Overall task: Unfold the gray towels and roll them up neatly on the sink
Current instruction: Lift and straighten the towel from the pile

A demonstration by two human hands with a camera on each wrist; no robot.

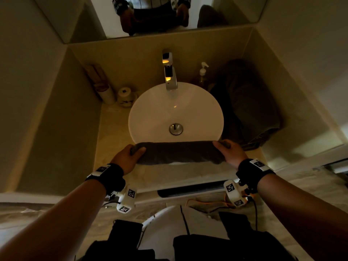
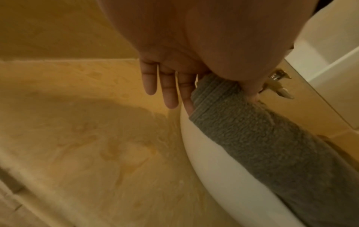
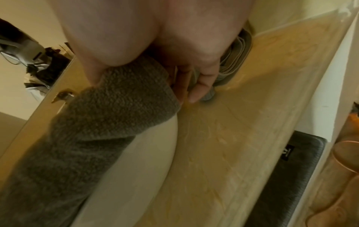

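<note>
A gray towel (image 1: 178, 152) lies as a long band across the near rim of the round white sink (image 1: 156, 113). My left hand (image 1: 134, 151) grips its left end and my right hand (image 1: 223, 147) grips its right end. In the left wrist view the left hand (image 2: 219, 101) pinches the towel (image 2: 262, 145) with the thumb on top, three fingers straight beside it, above the sink rim (image 2: 213, 169). In the right wrist view the right hand (image 3: 143, 89) holds the towel (image 3: 97, 122) between thumb and fingers. A pile of more gray towels (image 1: 250, 102) sits right of the sink.
A chrome faucet (image 1: 169, 72) stands behind the basin, with a soap pump bottle (image 1: 203, 70) to its right and a toilet roll (image 1: 125, 96) to its left. Walls close in the beige counter (image 1: 111, 140) on both sides. A mirror (image 1: 150, 16) hangs above.
</note>
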